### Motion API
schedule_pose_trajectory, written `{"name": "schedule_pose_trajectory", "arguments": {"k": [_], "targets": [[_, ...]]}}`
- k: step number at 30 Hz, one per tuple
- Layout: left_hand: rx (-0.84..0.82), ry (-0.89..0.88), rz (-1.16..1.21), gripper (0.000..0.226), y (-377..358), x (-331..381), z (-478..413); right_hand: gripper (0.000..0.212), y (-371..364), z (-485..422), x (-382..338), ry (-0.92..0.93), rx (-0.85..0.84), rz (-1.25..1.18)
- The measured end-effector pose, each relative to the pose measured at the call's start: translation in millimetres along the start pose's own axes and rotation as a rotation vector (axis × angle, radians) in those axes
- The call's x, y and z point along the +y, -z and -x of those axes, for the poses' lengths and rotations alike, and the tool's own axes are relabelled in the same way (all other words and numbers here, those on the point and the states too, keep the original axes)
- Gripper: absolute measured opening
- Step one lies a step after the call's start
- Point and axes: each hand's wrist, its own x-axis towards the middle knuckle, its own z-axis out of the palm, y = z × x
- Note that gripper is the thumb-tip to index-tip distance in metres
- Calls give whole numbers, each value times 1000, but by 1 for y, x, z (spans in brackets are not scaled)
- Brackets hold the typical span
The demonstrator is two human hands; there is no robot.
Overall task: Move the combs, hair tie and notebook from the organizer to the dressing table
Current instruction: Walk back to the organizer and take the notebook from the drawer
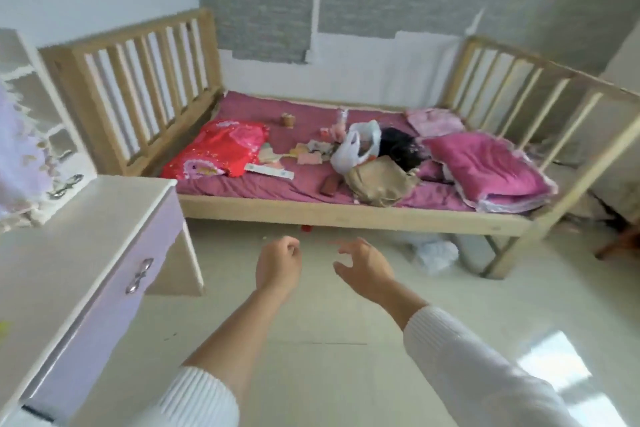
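Note:
The white dressing table [72, 246] with a lilac drawer front stands at the left. My left hand [278, 265] hangs over the floor in front of me, fingers curled in, holding nothing. My right hand [363, 267] is beside it, fingers spread and bent, holding nothing. No combs, hair tie or notebook can be made out. No organizer is recognisable in view.
A wooden child's bed [346, 215] with a pink sheet stands ahead, littered with a red pillow [218, 149], a pink quilt [485, 170], a white plastic bag [353, 146] and small items. Another bag [436, 253] lies on the pale tiled floor under the bed.

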Motion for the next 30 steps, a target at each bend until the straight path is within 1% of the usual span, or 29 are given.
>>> {"name": "schedule_pose_trajectory", "arguments": {"k": [4, 8, 11, 14, 17, 20, 22, 25, 30], "targets": [[-197, -194, -10, 26, -98, 104, 43, 47, 74, 71, 112, -204, 135, 3], [-350, -388, -59, 28, -203, 202, 116, 48, 142, 162, 222, -385, 272, -10], [-463, -493, -103, 27, -285, 268, 197, 46, 187, 247, 304, -510, 377, 12], [-631, -595, -126, 31, -365, 328, 292, 45, 229, 346, 382, -660, 467, 45], [-775, -701, -115, 34, -428, 389, 386, 47, 272, 443, 446, -819, 490, 95], [-893, -823, -120, 36, -477, 451, 465, 50, 311, 520, 497, -989, 526, 130], [-946, -909, -131, 37, -508, 489, 509, 51, 334, 563, 527, -1078, 543, 156], [-979, -1041, -154, 39, -553, 541, 566, 49, 369, 617, 574, -1186, 584, 168], [-1000, -1228, -199, 39, -642, 614, 643, 50, 419, 683, 671, -1284, 648, 169]]}}
